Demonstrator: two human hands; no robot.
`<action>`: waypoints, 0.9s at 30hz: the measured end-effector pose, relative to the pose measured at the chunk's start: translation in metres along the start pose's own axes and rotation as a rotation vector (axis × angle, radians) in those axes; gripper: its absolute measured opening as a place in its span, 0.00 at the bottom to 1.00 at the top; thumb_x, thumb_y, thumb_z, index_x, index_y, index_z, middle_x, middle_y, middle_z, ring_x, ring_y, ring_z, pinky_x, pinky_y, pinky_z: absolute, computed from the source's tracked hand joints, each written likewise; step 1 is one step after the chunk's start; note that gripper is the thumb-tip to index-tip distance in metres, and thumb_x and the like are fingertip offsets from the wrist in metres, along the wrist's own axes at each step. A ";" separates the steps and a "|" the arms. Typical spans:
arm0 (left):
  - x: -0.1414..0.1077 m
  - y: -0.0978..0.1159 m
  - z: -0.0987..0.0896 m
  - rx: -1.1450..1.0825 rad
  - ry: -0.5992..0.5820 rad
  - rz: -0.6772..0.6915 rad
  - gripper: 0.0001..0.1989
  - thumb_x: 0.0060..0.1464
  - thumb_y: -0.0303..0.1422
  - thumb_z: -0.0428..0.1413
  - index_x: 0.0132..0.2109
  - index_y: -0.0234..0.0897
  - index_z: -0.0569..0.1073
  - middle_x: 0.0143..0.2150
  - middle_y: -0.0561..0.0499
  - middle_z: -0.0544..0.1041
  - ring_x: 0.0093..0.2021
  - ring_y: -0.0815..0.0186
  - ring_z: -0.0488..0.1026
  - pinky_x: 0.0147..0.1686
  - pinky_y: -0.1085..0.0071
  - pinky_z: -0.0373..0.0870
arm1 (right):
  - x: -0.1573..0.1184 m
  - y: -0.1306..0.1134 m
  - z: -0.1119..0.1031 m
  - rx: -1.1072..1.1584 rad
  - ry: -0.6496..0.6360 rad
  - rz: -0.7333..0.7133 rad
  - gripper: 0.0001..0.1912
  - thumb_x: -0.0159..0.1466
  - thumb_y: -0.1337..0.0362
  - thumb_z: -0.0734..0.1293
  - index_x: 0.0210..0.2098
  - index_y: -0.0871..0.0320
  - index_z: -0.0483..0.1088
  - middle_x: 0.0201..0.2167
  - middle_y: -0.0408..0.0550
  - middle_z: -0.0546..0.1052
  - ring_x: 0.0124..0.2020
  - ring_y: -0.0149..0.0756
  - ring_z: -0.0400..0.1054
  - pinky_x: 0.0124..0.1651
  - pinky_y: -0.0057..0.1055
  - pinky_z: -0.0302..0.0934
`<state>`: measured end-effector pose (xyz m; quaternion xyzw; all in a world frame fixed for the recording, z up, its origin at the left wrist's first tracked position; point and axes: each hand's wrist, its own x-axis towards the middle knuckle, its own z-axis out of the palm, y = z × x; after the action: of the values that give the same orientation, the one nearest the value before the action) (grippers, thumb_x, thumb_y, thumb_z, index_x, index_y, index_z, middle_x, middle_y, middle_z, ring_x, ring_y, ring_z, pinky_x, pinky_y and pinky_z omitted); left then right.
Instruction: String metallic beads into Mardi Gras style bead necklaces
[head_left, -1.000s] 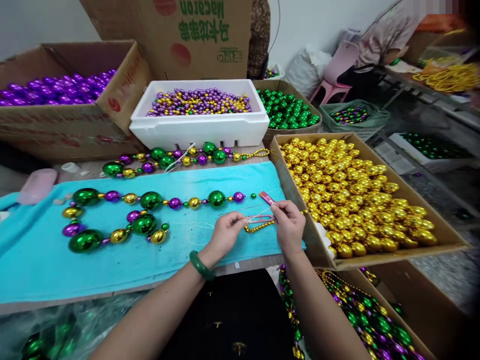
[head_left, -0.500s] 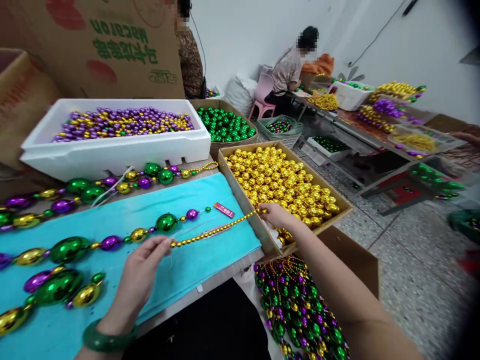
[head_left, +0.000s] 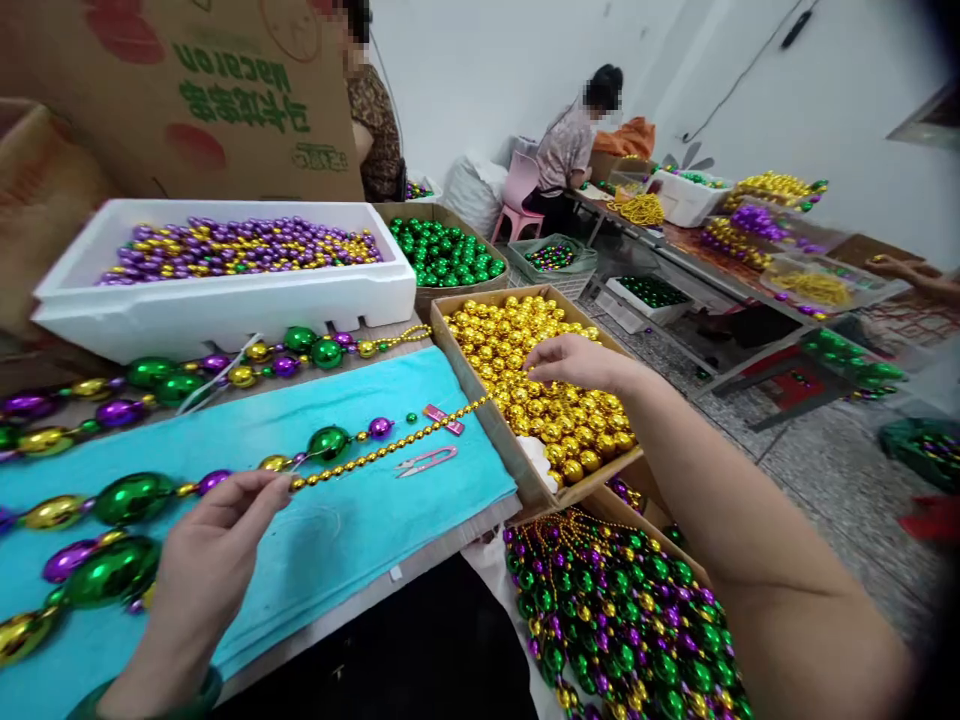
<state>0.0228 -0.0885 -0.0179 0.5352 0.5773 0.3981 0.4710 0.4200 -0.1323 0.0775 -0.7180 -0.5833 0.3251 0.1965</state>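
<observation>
My left hand (head_left: 217,560) pinches one end of a strand of small gold beads (head_left: 390,447) above a turquoise cloth (head_left: 450,510). The strand runs nearly straight to the edge of a carton (head_left: 469,375) of larger gold beads (head_left: 525,335), where its far end blends with them. Over those beads is my right hand (head_left: 574,362), fingers bent and loosely apart; nothing shows in them. Thread snips (head_left: 427,460) and a small pink packet (head_left: 444,418) lie under the strand. Beside it, a big-bead string (head_left: 135,498) in green, purple and gold stretches across the cloth.
Behind the cloth stands a white foam box (head_left: 225,310) of purple and gold beads, beside a carton of green beads (head_left: 446,250). Finished necklaces (head_left: 622,620) hang below the gold carton. Two people sit farther back. A long bench (head_left: 720,260) with beads stands at right.
My left hand has moved left and slightly down with the strand's end. My right hand has risen from the carton's edge to over the gold beads, seemingly loosening from the strand. The snips now show clearly.
</observation>
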 end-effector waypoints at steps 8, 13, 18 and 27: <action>-0.018 -0.008 -0.074 0.099 0.043 0.151 0.18 0.46 0.36 0.59 0.45 0.38 0.71 0.26 0.56 0.72 0.27 0.70 0.69 0.29 0.75 0.65 | -0.017 -0.017 0.076 0.261 -0.207 -0.031 0.11 0.53 0.56 0.67 0.33 0.55 0.69 0.24 0.44 0.69 0.26 0.33 0.63 0.29 0.32 0.57; -0.037 -0.021 -0.137 0.543 -0.170 0.178 0.11 0.52 0.36 0.53 0.35 0.36 0.78 0.35 0.48 0.79 0.38 0.63 0.74 0.41 0.68 0.70 | -0.008 -0.011 0.144 0.197 -0.369 0.026 0.14 0.53 0.50 0.66 0.31 0.53 0.71 0.19 0.44 0.66 0.20 0.33 0.58 0.21 0.31 0.50; -0.048 -0.044 -0.171 0.976 -0.286 0.280 0.12 0.54 0.27 0.49 0.38 0.35 0.78 0.37 0.46 0.80 0.41 0.61 0.74 0.46 0.65 0.69 | -0.002 -0.014 0.206 0.080 -0.393 -0.108 0.16 0.53 0.49 0.64 0.31 0.54 0.73 0.29 0.48 0.75 0.30 0.41 0.67 0.32 0.37 0.61; -0.066 -0.068 -0.208 0.947 -0.320 -0.137 0.13 0.52 0.36 0.51 0.36 0.36 0.78 0.37 0.48 0.80 0.37 0.63 0.75 0.39 0.71 0.68 | -0.016 -0.032 0.250 0.001 -0.460 -0.059 0.15 0.56 0.51 0.62 0.30 0.56 0.70 0.23 0.46 0.73 0.24 0.36 0.65 0.27 0.31 0.59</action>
<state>-0.1964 -0.1527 -0.0260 0.7054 0.6490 -0.0262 0.2839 0.2213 -0.1642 -0.0758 -0.6076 -0.6331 0.4747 0.0682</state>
